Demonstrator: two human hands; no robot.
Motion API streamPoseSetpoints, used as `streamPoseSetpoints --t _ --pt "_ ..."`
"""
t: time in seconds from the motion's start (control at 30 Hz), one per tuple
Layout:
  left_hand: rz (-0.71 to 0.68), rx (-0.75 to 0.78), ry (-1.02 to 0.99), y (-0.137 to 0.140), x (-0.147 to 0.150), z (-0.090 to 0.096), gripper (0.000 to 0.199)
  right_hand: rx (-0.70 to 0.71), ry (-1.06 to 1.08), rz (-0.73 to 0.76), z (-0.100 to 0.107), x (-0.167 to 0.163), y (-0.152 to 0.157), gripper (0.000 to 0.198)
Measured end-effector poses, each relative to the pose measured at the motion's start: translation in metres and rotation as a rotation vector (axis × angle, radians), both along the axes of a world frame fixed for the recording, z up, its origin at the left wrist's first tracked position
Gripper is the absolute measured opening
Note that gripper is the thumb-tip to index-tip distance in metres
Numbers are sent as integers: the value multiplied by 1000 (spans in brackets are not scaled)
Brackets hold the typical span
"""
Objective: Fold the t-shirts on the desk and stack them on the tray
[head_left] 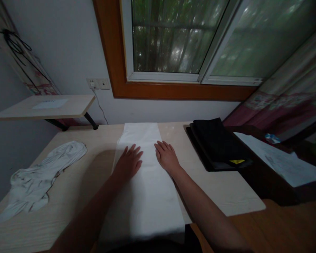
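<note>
A long strip of folded white cloth (152,196) runs from the back of the pale wooden table toward my body, its near end at the front edge. My left hand (128,161) lies flat on its left side, fingers spread. On the right border of the cloth rests my right hand (166,154), palm down with the fingers stretched out. Neither hand grips anything. The cloth looks smooth between the two hands.
A crumpled white cloth (42,179) lies on the table's left side. Folded black fabric (213,140) is stacked at the right. A raised shelf (76,107) stands back left, below a wall socket (98,83). Papers (276,158) lie on a dark surface beyond the table's right edge.
</note>
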State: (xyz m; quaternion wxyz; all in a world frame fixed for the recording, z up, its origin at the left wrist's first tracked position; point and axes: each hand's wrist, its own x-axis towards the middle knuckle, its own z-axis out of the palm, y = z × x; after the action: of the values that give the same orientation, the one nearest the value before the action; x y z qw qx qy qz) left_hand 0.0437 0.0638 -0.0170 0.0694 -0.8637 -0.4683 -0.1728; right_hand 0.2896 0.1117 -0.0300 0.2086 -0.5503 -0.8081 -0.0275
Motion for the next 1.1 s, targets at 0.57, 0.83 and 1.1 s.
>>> streamPoseSetpoints --t 0.57,0.83,1.1 --pt "47 -15 58 -6 12 -15 51 36 40 144 5 -29 -21 44" --pt "48 -22 113 -5 -12 -15 53 2 -4 99 -7 -16 -17 47" --pt "69 -127 99 -7 -80 -20 50 0 1 124 -8 15 -6 43"
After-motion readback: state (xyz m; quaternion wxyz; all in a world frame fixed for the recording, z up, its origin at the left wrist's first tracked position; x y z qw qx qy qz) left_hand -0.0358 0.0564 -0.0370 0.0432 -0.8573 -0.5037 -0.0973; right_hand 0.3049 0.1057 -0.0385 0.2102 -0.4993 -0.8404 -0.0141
